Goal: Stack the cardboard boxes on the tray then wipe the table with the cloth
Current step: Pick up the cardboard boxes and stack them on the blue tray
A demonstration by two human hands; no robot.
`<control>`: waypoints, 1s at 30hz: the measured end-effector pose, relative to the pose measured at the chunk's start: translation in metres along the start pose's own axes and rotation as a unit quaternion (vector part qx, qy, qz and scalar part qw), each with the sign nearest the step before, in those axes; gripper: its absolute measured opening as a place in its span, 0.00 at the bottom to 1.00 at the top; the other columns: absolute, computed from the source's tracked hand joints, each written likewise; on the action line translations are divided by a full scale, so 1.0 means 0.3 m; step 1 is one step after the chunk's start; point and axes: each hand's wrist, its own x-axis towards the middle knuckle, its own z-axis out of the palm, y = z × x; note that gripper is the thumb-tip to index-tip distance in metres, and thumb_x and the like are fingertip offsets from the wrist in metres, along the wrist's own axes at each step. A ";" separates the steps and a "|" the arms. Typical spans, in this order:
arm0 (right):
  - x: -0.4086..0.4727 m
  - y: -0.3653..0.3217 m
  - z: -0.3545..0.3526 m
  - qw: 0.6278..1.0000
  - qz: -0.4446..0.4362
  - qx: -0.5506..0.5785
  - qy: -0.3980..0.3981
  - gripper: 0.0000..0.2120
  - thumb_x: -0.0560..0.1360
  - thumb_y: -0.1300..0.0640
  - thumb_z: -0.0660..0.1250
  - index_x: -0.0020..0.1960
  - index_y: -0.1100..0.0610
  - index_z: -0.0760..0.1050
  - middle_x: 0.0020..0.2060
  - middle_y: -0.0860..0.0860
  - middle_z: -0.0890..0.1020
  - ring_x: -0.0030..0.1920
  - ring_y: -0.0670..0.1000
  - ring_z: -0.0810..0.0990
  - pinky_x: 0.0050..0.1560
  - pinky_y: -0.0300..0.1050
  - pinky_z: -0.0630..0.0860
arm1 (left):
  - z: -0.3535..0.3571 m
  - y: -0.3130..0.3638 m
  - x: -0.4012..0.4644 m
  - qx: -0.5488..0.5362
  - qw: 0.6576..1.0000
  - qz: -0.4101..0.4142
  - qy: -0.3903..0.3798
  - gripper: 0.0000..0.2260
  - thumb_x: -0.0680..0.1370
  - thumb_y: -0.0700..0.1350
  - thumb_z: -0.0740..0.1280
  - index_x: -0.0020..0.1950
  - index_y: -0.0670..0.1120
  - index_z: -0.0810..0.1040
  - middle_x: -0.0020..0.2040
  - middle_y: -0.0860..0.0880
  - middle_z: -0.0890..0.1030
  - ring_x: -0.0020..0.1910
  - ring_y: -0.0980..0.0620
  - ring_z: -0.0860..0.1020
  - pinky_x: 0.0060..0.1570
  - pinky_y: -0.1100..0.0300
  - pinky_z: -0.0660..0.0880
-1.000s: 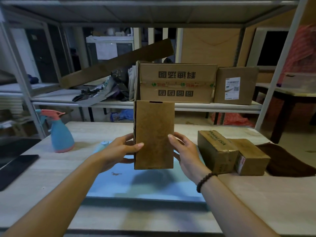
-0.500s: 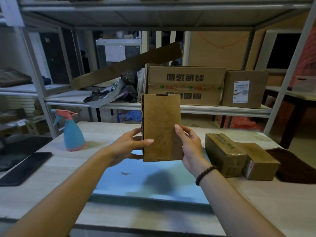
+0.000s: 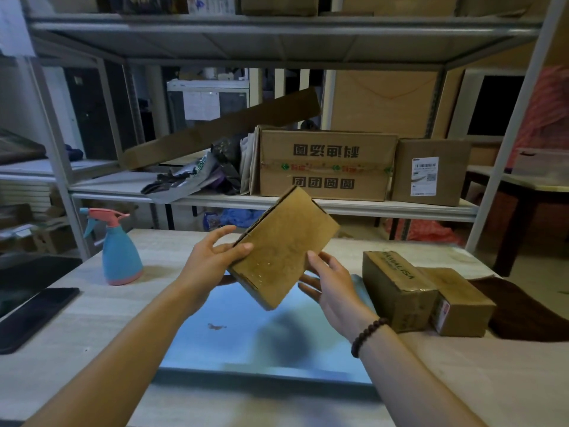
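A flat brown cardboard box (image 3: 281,248) hangs tilted in the air above the pale blue tray (image 3: 246,337). My left hand (image 3: 212,260) grips its left edge, thumb on the front face. My right hand (image 3: 331,283) touches its lower right edge with the fingers spread and the palm under the box. Two more cardboard boxes lie on the table right of the tray: a larger taped one (image 3: 397,288) and a smaller one (image 3: 462,300) against it. The dark brown cloth (image 3: 523,309) lies flat to the right of them.
A blue spray bottle with a pink trigger (image 3: 118,249) stands at the left of the wooden table (image 3: 77,334). A black phone (image 3: 34,315) lies near the left edge. A metal shelf (image 3: 277,201) with big cartons runs behind the table.
The box was upright between both hands; it now leans clockwise, top to the right. My right hand has slipped lower and opened under it. The view has tilted up slightly.
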 end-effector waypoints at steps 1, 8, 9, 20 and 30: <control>-0.005 0.003 -0.004 1.000 0.019 0.008 -0.011 0.19 0.82 0.47 0.66 0.69 0.53 0.73 0.58 0.54 0.84 0.54 0.56 0.86 0.56 0.52 0.83 | 0.005 0.007 0.002 -0.004 1.000 -0.008 0.021 0.18 0.74 0.46 0.74 0.63 0.53 0.77 0.46 0.48 0.87 0.47 0.48 0.83 0.42 0.52 0.81; -0.033 0.004 0.004 0.986 0.084 0.136 -0.041 0.23 0.79 0.38 0.65 0.69 0.50 0.73 0.59 0.57 0.83 0.50 0.57 0.88 0.44 0.50 0.84 | 0.035 0.012 0.000 -0.051 0.984 -0.169 0.028 0.14 0.77 0.52 0.71 0.56 0.45 0.81 0.52 0.41 0.82 0.50 0.43 0.83 0.40 0.52 0.82; -0.030 0.005 0.005 0.984 0.087 0.149 -0.037 0.26 0.79 0.37 0.65 0.70 0.51 0.72 0.59 0.58 0.83 0.50 0.57 0.88 0.43 0.50 0.84 | 0.033 0.005 0.004 -0.062 0.980 -0.186 0.020 0.14 0.77 0.53 0.70 0.57 0.45 0.81 0.53 0.41 0.82 0.48 0.44 0.83 0.36 0.54 0.82; 0.014 0.086 0.023 0.962 0.043 0.264 -0.048 0.37 0.66 0.38 0.74 0.73 0.42 0.69 0.70 0.54 0.77 0.68 0.63 0.75 0.53 0.64 0.82 | -0.033 -0.064 -0.004 -0.199 0.918 -0.344 -0.011 0.22 0.81 0.45 0.56 0.75 0.47 0.69 0.32 0.45 0.79 0.18 0.54 0.73 0.15 0.65 0.71; 0.017 0.058 0.059 0.965 0.045 0.237 0.103 0.22 0.74 0.48 0.76 0.63 0.55 0.73 0.56 0.56 0.83 0.56 0.57 0.83 0.46 0.56 0.84 | -0.045 -0.042 -0.009 -0.115 0.964 -0.238 -0.010 0.33 0.78 0.70 0.48 0.64 0.47 0.79 0.57 0.40 0.84 0.55 0.39 0.83 0.46 0.46 0.80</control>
